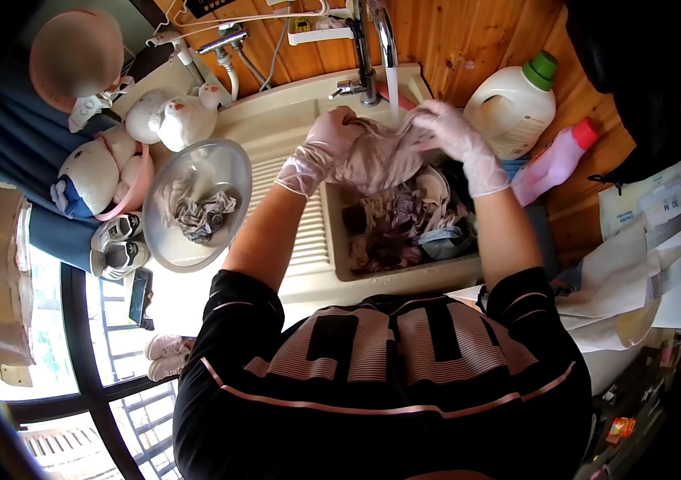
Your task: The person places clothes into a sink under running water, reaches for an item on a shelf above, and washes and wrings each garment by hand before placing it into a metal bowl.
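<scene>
A wet, greyish-pink cloth garment point(376, 160) is stretched between my two gloved hands over the sink basin point(336, 260). My left hand point(330, 138) grips its left end, fingers closed. At the other end, my right hand point(448, 130) has its fingers bent around the fabric. Both hands wear thin, whitish see-through gloves. Water runs from the metal faucet point(387, 44) just behind the cloth. Below, the basin holds a heap of dark and light wet laundry point(404, 220). The garment's exact kind cannot be made out.
Left of the ribbed washboard point(296, 240) stands a clear plastic bowl point(160, 248) with a crumpled grey cloth point(204, 216). White plush toys point(184, 120), shoes point(123, 244) and a phone point(140, 296) lie farther left. A green-capped detergent jug point(508, 120) and a pink bottle point(552, 164) stand right.
</scene>
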`<state>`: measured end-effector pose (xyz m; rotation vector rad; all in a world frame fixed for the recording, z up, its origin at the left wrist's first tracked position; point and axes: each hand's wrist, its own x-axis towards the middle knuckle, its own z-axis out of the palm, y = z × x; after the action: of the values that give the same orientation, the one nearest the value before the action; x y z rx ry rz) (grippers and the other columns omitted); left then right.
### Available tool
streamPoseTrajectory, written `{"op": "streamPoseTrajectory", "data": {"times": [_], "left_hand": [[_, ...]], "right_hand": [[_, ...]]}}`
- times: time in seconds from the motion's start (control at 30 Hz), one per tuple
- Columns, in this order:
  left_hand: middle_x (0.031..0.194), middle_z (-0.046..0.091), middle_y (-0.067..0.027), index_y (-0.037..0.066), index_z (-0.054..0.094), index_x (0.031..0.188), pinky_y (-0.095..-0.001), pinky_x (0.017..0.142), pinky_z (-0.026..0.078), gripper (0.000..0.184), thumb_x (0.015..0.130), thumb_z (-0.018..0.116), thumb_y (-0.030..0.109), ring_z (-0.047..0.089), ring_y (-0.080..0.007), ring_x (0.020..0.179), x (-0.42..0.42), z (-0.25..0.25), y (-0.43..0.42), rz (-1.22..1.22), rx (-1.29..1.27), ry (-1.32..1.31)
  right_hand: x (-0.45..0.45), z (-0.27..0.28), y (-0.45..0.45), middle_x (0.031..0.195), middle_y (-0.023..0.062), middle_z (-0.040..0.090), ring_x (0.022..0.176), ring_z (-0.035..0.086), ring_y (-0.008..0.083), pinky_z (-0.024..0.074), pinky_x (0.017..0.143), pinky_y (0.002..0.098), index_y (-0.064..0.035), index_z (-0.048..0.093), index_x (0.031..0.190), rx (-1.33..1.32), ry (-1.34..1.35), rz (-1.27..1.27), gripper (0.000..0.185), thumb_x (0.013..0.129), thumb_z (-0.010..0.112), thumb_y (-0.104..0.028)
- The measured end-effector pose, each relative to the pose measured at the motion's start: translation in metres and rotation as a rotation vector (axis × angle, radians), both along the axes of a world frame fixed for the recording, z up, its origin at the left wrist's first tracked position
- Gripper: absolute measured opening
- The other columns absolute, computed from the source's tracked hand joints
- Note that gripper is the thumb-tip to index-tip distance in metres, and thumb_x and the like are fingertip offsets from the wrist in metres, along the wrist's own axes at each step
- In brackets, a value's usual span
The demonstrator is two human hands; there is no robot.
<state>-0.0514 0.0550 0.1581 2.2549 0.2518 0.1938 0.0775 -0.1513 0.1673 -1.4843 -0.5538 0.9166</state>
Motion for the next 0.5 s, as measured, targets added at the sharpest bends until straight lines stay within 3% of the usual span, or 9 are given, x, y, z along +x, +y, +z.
{"op": "streamPoseTrajectory", "data": {"times": [0.07, 0.1, 0.13, 0.17, 0.23, 0.3, 0.4, 0.43, 0.5], "left_hand": [[0.089, 0.063, -0.0116, 0.000, 0.059, 0.101, -0.0362, 0.078, 0.050, 0.023, 0.083, 0.059, 0.014, 0.061, -0.0266, 0.082, 0.018, -0.033, -0.007, 0.007, -0.669, -0.074], [0.090, 0.060, -0.0092, -0.002, 0.055, 0.104, -0.0363, 0.079, 0.050, 0.022, 0.085, 0.055, 0.009, 0.059, -0.0258, 0.082, 0.014, -0.012, -0.033, 0.018, -1.282, -0.064], [0.092, 0.059, -0.0104, -0.003, 0.054, 0.105, -0.0356, 0.082, 0.048, 0.023, 0.086, 0.055, 0.011, 0.058, -0.0254, 0.084, 0.020, -0.032, -0.025, -0.106, -1.099, -0.101], [0.101, 0.058, -0.0116, 0.000, 0.050, 0.113, -0.0360, 0.087, 0.045, 0.033, 0.087, 0.054, 0.020, 0.055, -0.0263, 0.093, 0.018, -0.040, -0.022, -0.186, -1.303, -0.068], [0.120, 0.054, -0.0142, 0.004, 0.042, 0.129, -0.0369, 0.097, 0.039, 0.053, 0.089, 0.053, 0.037, 0.051, -0.0281, 0.109, 0.015, -0.055, -0.015, -0.306, -1.705, 0.057], [0.134, 0.042, -0.0170, 0.010, 0.035, 0.135, -0.0489, 0.103, 0.028, 0.069, 0.085, 0.049, 0.055, 0.041, -0.0296, 0.120, 0.003, -0.078, -0.010, 0.016, -1.671, 0.030], [0.143, 0.027, -0.0159, 0.014, 0.030, 0.138, -0.0585, 0.101, 0.026, 0.067, 0.088, 0.041, 0.057, 0.032, -0.0319, 0.127, -0.017, -0.089, -0.026, 0.558, -1.544, 0.245], [0.150, 0.013, -0.0093, 0.021, 0.026, 0.141, -0.0637, 0.102, 0.019, 0.073, 0.084, 0.038, 0.065, 0.023, -0.0299, 0.134, -0.020, -0.088, -0.030, 0.558, -1.712, 0.358], [0.150, 0.016, -0.0062, 0.020, 0.024, 0.142, -0.0645, 0.103, 0.016, 0.076, 0.083, 0.036, 0.068, 0.019, -0.0311, 0.136, -0.012, -0.101, -0.042, 0.432, -1.966, 0.180]], "right_hand": [[-0.031, -0.001, 0.014, 0.112, 0.0127, 0.052, 0.101, 0.054, 0.0234, 0.0552, 0.076, 0.0428, -0.0014, 0.046, 0.119, 0.181, 0.120, 0.079, 0.044, 0.083, 0.065, -0.017], [-0.046, -0.001, 0.022, 0.118, 0.0132, 0.051, 0.104, 0.053, 0.0220, 0.0512, 0.080, 0.0396, -0.0025, 0.043, 0.123, 0.147, 0.128, 0.118, 0.053, 0.078, 0.070, -0.014], [-0.045, -0.027, 0.035, 0.119, 0.0130, 0.052, 0.105, 0.053, 0.0212, 0.0500, 0.080, 0.0370, -0.0023, 0.041, 0.126, 0.145, -0.181, 0.073, 0.059, 0.076, 0.071, -0.011], [-0.042, -0.051, 0.045, 0.119, 0.0127, 0.053, 0.105, 0.053, 0.0204, 0.0489, 0.080, 0.0344, -0.0021, 0.039, 0.128, 0.141, -0.490, 0.027, 0.065, 0.074, 0.073, -0.009], [-0.043, -0.044, 0.041, 0.094, 0.0050, 0.064, 0.085, 0.060, 0.0139, 0.0485, 0.078, 0.0278, 0.0024, 0.052, 0.114, 0.100, -0.204, -0.132, 0.046, 0.072, 0.071, -0.002], [-0.036, -0.053, 0.044, 0.086, 0.0029, 0.065, 0.078, 0.060, 0.0107, 0.0489, 0.075, 0.0247, 0.0023, 0.058, 0.104, 0.086, -0.256, -0.206, 0.031, 0.075, 0.068, -0.001], [-0.048, -0.012, 0.038, 0.094, 0.0042, 0.064, 0.082, 0.059, 0.0084, 0.0469, 0.071, 0.0212, 0.0008, 0.057, 0.103, 0.109, -0.310, -0.111, 0.025, 0.079, 0.063, 0.002], [-0.050, 0.004, 0.035, 0.094, 0.0040, 0.064, 0.081, 0.059, 0.0085, 0.0468, 0.070, 0.0210, 0.0007, 0.058, 0.102, 0.143, -0.294, -0.112, 0.024, 0.079, 0.062, 0.002], [-0.053, 0.027, 0.031, 0.094, 0.0036, 0.064, 0.080, 0.059, 0.0086, 0.0466, 0.068, 0.0206, 0.0003, 0.058, 0.101, 0.209, -0.253, -0.105, 0.022, 0.080, 0.061, 0.002]]}}
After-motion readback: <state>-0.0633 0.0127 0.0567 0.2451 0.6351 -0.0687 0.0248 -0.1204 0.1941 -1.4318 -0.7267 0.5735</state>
